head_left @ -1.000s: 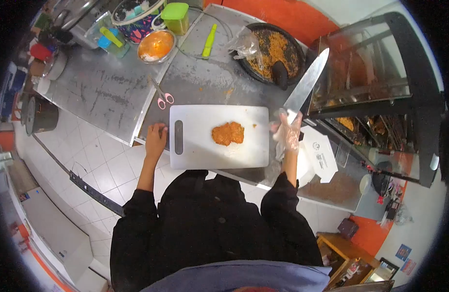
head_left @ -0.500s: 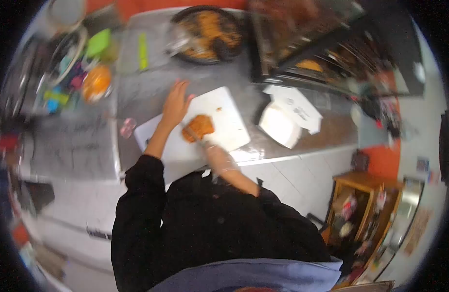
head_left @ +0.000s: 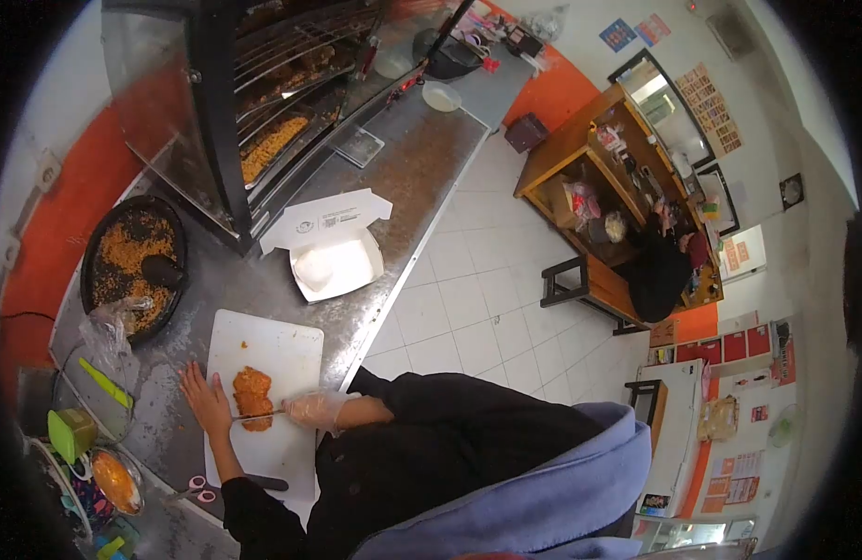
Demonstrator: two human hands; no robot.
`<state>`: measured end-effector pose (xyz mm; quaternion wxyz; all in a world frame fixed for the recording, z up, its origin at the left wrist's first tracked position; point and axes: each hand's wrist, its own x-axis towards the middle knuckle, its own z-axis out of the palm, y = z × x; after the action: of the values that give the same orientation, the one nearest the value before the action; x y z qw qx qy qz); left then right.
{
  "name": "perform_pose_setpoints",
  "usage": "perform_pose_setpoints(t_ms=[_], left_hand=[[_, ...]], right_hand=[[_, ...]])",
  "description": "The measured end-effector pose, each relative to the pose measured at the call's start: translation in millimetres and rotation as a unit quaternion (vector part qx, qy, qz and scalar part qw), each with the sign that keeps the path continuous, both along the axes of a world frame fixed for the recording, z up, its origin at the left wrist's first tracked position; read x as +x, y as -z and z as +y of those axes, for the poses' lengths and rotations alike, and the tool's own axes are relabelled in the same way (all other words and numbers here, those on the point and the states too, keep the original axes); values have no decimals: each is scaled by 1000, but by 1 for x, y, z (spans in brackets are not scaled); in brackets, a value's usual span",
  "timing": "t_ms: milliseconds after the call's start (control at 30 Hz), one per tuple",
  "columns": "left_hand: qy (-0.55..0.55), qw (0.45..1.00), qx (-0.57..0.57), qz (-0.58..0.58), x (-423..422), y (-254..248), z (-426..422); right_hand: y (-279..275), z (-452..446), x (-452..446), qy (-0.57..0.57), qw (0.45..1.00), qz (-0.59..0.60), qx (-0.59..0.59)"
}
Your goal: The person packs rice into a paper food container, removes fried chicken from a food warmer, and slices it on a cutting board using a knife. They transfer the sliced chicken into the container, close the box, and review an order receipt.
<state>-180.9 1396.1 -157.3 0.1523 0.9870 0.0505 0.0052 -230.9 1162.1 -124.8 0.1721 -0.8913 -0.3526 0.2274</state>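
On a white cutting board [head_left: 291, 350] lies a flat piece of orange-brown breaded, fried food [head_left: 252, 387]. My right hand [head_left: 316, 410], in a clear plastic glove, is closed around the handle of a knife [head_left: 258, 416]. Its thin blade lies across the lower part of the food. Bare and with fingers spread, my left hand [head_left: 207, 399] rests at the board's left edge, beside the food and not holding it. A second, dark-handled utensil [head_left: 267, 483] lies across the bottom of the board, partly hidden by my sleeve.
An open white paper box [head_left: 361, 266] with a pale rounded lump of food inside stands beyond the board. A black mortar [head_left: 132, 266] with orange crumbs, pink-handled scissors [head_left: 202, 488] and a glass display case [head_left: 291, 112] share the metal counter. A dark-clothed person [head_left: 659, 280] is across the room.
My head has turned to the right, so the counter appears rotated and more of the room shows. The knife stays at the food, and my left hand remains spread by the board.
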Motion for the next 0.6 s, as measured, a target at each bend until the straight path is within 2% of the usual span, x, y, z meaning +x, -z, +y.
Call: perform_pose_setpoints(t_ms=[100, 167, 233, 267, 300, 333, 367, 400, 433, 467, 533, 600], left_hand=[[-53, 998, -14, -32, -7, 16, 3], [-39, 998, 1, -51, -5, 21, -1], [-34, 998, 5, -48, 0, 4, -10], [-63, 997, -16, -41, 5, 14, -5], [-65, 994, 33, -87, 7, 54, 5], [-86, 995, 1, -52, 14, 41, 1], [-19, 990, 123, -68, 19, 45, 2], [-38, 992, 19, -121, 24, 38, 0], [-64, 988, -36, -135, 31, 36, -4], [-61, 989, -27, -135, 36, 20, -8], [-59, 982, -113, -143, 41, 3, -12], [-79, 984, -129, -91, 35, 22, -23]], right_hand=[[4, 2, 12, -17, 1000, -20, -5], [6, -9, 14, -39, 998, 32, -23], [23, -16, 21, -119, 990, -73, 30], [10, -13, 15, 161, 975, 117, 101], [91, -11, 26, -18, 987, 60, 145], [79, -9, 46, -121, 984, 72, 107], [33, -2, 57, -60, 982, 169, 55], [23, -2, 63, -71, 976, 178, 99], [-9, 0, 67, -83, 986, 138, 35], [-12, -2, 69, -77, 993, 86, -14], [-38, 4, 65, -18, 994, 60, -90], [-57, 5, 62, -15, 987, 80, -136]])
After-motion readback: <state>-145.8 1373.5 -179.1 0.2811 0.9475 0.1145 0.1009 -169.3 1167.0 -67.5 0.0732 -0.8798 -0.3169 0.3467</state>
